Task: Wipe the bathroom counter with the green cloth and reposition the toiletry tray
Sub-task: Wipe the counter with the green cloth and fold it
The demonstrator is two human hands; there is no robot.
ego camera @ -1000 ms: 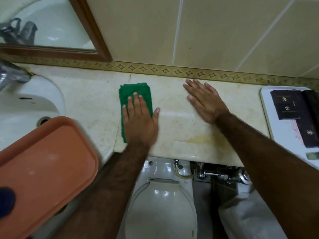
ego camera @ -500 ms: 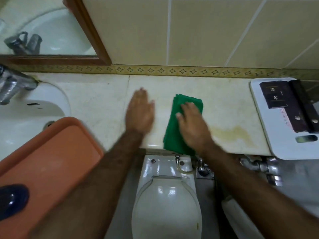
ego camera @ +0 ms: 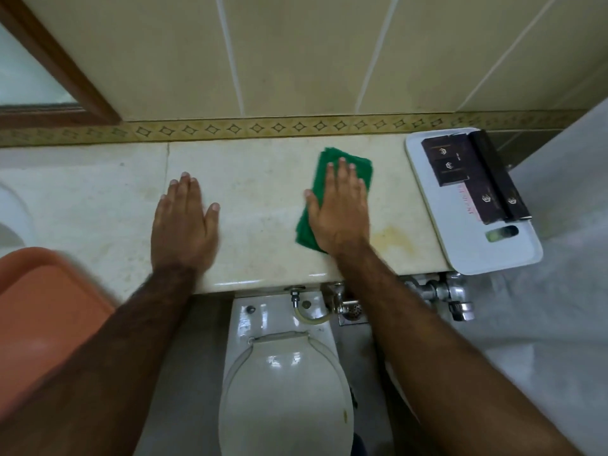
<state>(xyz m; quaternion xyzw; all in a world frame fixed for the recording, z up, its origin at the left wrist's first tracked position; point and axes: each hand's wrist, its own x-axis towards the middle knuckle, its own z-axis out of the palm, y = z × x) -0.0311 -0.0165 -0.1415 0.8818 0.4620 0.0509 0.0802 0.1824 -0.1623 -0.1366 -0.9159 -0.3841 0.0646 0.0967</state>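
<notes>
The folded green cloth (ego camera: 305, 227) lies on the beige marble counter (ego camera: 260, 195), right of its middle. My right hand (ego camera: 340, 209) presses flat on the cloth, fingers pointing at the wall. My left hand (ego camera: 184, 225) rests palm-down on the bare counter further left, fingers spread, holding nothing. The white toiletry tray (ego camera: 493, 251) sits at the counter's right end, overhanging the front edge, with dark boxes (ego camera: 460, 166) and a small green item on it. A hand's width of counter separates the cloth from the tray.
A yellowish stain (ego camera: 394, 240) marks the counter between the cloth and the white tray. An orange tray (ego camera: 42, 317) lies at the lower left beside the sink (ego camera: 10, 218). Below the counter are a toilet (ego camera: 283, 396) and chrome valves (ego camera: 441, 291).
The cloth went from under my left hand to under my right. My right hand has slid it rightwards and back towards the wall, nearer the white tray. My left hand stays flat on the counter.
</notes>
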